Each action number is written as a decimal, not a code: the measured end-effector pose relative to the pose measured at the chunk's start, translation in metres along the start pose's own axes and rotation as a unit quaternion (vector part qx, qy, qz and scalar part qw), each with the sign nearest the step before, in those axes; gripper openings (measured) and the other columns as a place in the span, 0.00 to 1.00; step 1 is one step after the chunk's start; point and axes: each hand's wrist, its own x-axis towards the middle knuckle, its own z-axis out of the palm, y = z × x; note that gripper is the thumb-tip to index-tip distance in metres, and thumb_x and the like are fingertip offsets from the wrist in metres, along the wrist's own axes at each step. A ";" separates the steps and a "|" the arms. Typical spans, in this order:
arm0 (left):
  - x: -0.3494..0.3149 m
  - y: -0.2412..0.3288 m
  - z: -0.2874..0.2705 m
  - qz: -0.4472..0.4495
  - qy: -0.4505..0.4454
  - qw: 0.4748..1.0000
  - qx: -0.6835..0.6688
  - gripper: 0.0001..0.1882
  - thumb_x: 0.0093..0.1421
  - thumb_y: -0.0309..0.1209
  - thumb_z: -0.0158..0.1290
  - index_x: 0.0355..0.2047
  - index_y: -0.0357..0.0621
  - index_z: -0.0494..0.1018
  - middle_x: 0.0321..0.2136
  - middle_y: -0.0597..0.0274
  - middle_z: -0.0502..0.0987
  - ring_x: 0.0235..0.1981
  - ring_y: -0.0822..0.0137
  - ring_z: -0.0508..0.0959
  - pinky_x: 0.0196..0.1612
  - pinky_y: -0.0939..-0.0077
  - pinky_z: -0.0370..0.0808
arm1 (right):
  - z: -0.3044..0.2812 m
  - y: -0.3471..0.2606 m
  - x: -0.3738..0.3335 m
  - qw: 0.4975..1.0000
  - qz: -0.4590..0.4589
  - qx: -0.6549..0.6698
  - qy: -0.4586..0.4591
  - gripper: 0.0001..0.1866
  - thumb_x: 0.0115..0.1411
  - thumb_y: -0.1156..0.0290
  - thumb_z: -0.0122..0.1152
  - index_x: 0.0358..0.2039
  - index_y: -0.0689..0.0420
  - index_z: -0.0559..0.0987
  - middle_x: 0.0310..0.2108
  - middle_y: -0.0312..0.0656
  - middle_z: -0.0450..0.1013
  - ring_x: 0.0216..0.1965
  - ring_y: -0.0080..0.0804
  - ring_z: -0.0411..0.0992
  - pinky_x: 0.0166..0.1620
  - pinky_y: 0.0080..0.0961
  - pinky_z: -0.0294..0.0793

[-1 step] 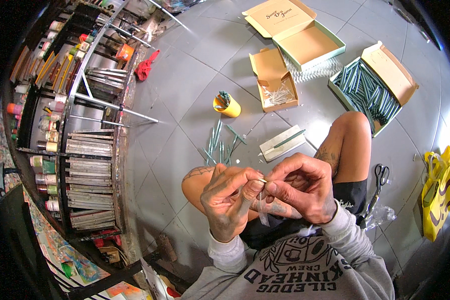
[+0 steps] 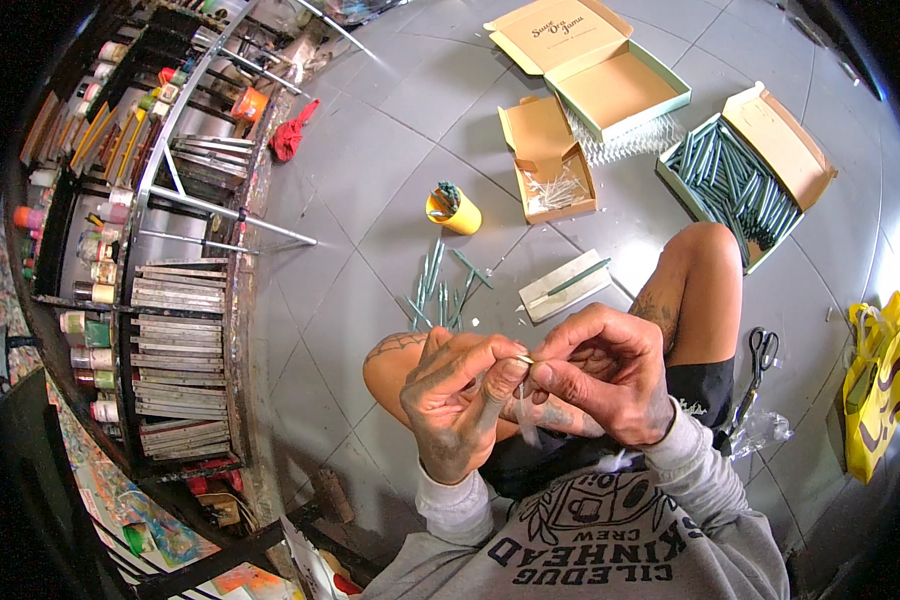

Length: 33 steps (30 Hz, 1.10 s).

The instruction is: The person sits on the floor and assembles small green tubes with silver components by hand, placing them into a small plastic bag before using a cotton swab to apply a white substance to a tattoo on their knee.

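Pale sliver (image 2: 523, 360), mostly out of sight, in the pinch of left hand (image 2: 462, 402) and right hand (image 2: 615, 380)

- You look through the left of two fisheye cameras worn on your head, aimed steeply down past your grey sweatshirt (image 2: 620, 535).
- The picture is upright and unmirrored: your left hand (image 2: 460, 405) shows left of your right hand (image 2: 610, 378), both near the middle.
- Your hands sit close to the lens; the tiled floor (image 2: 375, 165) lies farther off, stretching ahead of you toward the top.
- Your view spans from the paint-stained shelf rack (image 2: 125, 390) to the yellow bag (image 2: 875, 395), curving toward a dark rim.
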 end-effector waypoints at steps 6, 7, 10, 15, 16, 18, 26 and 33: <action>0.002 0.001 0.001 0.023 0.000 0.999 0.030 0.08 0.58 0.32 0.66 0.34 0.40 0.83 0.29 0.64 0.83 0.27 0.72 0.72 0.37 0.74 0.64 | -0.006 -0.001 0.004 0.999 0.027 0.009 -0.015 0.07 0.62 0.82 0.64 0.40 0.65 0.76 0.35 0.41 0.78 0.39 0.24 0.77 0.43 0.21 0.78; 0.002 0.001 0.000 0.021 -0.001 0.999 0.032 0.08 0.58 0.32 0.66 0.34 0.40 0.83 0.29 0.64 0.83 0.27 0.73 0.72 0.37 0.75 0.64 | -0.007 -0.002 0.004 0.999 0.029 0.011 -0.016 0.08 0.62 0.82 0.64 0.40 0.65 0.76 0.34 0.40 0.78 0.38 0.24 0.77 0.43 0.21 0.78; 0.001 0.001 0.000 0.008 0.004 1.000 0.025 0.08 0.58 0.32 0.66 0.33 0.40 0.83 0.28 0.64 0.83 0.26 0.73 0.71 0.37 0.75 0.64 | -0.008 -0.005 0.006 0.999 0.046 0.012 -0.024 0.08 0.62 0.81 0.64 0.41 0.66 0.76 0.34 0.41 0.78 0.38 0.25 0.78 0.43 0.22 0.78; 0.001 0.013 -0.001 -0.041 0.009 0.999 0.024 0.07 0.57 0.30 0.67 0.32 0.40 0.84 0.28 0.64 0.83 0.26 0.74 0.68 0.36 0.76 0.64 | -0.009 0.003 -0.001 0.998 -0.057 -0.029 0.009 0.09 0.63 0.81 0.62 0.44 0.66 0.76 0.34 0.42 0.78 0.36 0.26 0.78 0.41 0.24 0.78; -0.001 0.012 0.000 -0.048 0.018 0.999 0.016 0.07 0.56 0.30 0.67 0.33 0.40 0.84 0.27 0.65 0.83 0.26 0.74 0.68 0.36 0.76 0.64 | -0.008 0.004 -0.002 0.995 -0.087 -0.039 0.027 0.09 0.64 0.81 0.61 0.44 0.66 0.76 0.34 0.42 0.78 0.35 0.26 0.78 0.40 0.24 0.78; -0.005 0.009 0.002 -0.060 0.033 0.998 -0.001 0.07 0.55 0.29 0.67 0.33 0.41 0.84 0.27 0.65 0.83 0.26 0.74 0.67 0.35 0.77 0.64 | -0.013 -0.002 0.006 0.959 -0.165 -0.230 0.014 0.07 0.61 0.82 0.61 0.41 0.64 0.79 0.32 0.45 0.78 0.32 0.31 0.78 0.37 0.25 0.77; -0.006 0.014 0.004 -0.012 0.060 0.996 0.062 0.08 0.55 0.30 0.67 0.33 0.40 0.83 0.27 0.66 0.80 0.33 0.72 0.71 0.39 0.77 0.67 | -0.015 -0.013 0.012 0.910 -0.215 -0.353 -0.029 0.10 0.55 0.82 0.62 0.39 0.63 0.80 0.31 0.46 0.78 0.29 0.35 0.78 0.34 0.26 0.77; -0.010 0.007 0.006 -0.115 0.120 0.981 -0.102 0.08 0.57 0.27 0.64 0.35 0.34 0.82 0.29 0.62 0.80 0.29 0.76 0.72 0.34 0.82 0.67 | 0.007 -0.010 0.002 0.928 -0.191 -0.303 0.107 0.11 0.54 0.80 0.67 0.39 0.63 0.81 0.33 0.47 0.80 0.30 0.36 0.81 0.32 0.26 0.77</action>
